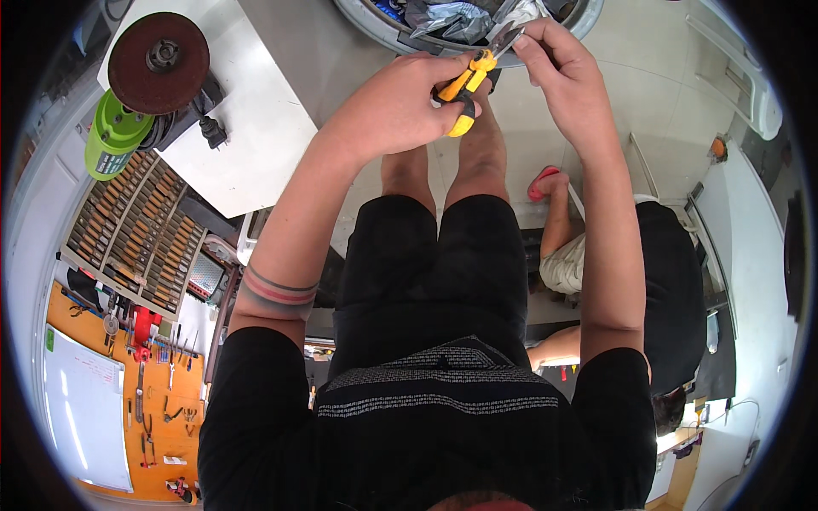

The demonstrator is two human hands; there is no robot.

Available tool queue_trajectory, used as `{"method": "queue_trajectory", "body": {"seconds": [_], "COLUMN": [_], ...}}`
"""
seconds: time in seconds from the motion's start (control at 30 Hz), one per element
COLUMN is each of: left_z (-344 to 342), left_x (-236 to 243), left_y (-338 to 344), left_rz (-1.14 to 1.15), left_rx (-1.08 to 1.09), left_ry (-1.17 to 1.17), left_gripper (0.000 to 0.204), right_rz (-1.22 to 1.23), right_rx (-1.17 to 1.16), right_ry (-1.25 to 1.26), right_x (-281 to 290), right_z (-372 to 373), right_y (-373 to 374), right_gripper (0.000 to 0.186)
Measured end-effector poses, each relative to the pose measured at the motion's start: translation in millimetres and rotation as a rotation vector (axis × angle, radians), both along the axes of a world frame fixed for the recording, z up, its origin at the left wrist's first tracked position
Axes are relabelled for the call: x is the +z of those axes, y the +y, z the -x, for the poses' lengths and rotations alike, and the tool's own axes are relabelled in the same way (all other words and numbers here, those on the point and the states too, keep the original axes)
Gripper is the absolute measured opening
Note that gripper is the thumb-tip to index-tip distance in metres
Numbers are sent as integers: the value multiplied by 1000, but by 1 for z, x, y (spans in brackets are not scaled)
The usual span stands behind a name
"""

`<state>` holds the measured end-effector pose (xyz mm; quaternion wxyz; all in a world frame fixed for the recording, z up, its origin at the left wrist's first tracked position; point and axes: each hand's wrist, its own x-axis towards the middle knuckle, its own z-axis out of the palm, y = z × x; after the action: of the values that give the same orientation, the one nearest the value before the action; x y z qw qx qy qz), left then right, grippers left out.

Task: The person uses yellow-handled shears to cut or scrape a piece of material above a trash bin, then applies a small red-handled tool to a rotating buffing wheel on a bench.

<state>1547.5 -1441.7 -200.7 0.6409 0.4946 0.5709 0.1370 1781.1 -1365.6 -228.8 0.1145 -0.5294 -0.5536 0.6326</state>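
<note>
Held out in front of me, my left hand (pixel 405 102) is closed around a pair of shears (pixel 464 89) with yellow and black handles. Its metal blades point away to the upper right. At the blade tips my right hand (pixel 558 64) is closed in a pinch, thumb against fingers. Whatever lies between them is too small to make out. Both hands are just above the near rim of a round grey bin (pixel 584 25), which holds crumpled silvery and dark plastic wrapping (pixel 452 21).
On the left, a white table (pixel 247 128) carries an angle grinder with a brown disc (pixel 141 64). Below stand a rack of wooden-handled tools (pixel 132 226) and an orange tool board (pixel 162 400). Close on my right, a person in a black shirt (pixel 673 298) is bent over.
</note>
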Motion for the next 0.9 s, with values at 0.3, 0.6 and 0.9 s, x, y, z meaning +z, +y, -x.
{"method": "queue_trajectory", "body": {"seconds": [0.3, 0.6, 0.9], "left_z": [-2, -1, -3], "left_x": [-3, -3, -8], "left_y": [-3, -2, -6], "left_rz": [-73, -67, -93], "left_rx": [-21, -11, -7], "left_ry": [100, 57, 90], "left_gripper": [52, 53, 47], "right_rz": [32, 12, 3], "right_rx": [-53, -36, -30], "right_ry": [18, 13, -15], "right_x": [5, 4, 4], "right_z": [6, 5, 5], "right_y": [0, 1, -1], "right_gripper": [17, 16, 16]}}
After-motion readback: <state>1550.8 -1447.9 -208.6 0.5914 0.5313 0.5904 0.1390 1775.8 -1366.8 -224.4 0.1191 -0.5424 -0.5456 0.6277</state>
